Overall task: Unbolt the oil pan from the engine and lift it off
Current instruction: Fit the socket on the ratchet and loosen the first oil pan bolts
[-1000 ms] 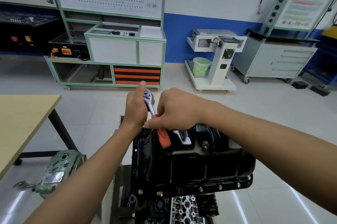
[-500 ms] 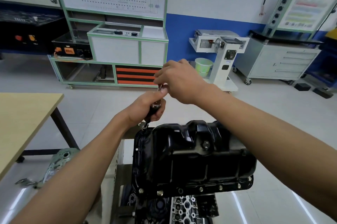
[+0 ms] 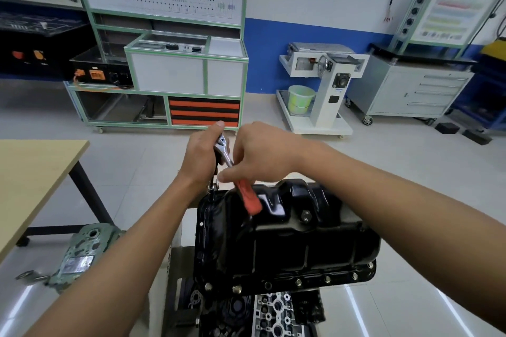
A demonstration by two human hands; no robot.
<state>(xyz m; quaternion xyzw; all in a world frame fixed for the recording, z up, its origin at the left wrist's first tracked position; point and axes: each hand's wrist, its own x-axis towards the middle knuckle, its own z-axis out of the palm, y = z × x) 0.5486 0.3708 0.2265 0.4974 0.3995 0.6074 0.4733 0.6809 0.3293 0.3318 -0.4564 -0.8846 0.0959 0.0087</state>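
A glossy black oil pan [image 3: 284, 238] sits upside-up on the engine [image 3: 262, 314], its flange lined with several bolts along the near edge. A ratchet wrench [image 3: 247, 198] with a chrome head and orange handle stands on a socket at the pan's far left corner. My left hand [image 3: 201, 155] holds the ratchet head from the left, thumb on top. My right hand [image 3: 262, 153] grips the handle's upper part, with the orange end sticking out below it.
A wooden table [image 3: 32, 172] stands at the left. A grey-green engine cover [image 3: 82, 251] lies on the floor below it. Training benches, a white stand with a green bucket [image 3: 299, 99] and a drawer cabinet [image 3: 408, 90] line the far wall.
The ratchet handle swung away to the far side and has now come back toward me, right hand moving with it. My left hand stayed at the ratchet head.
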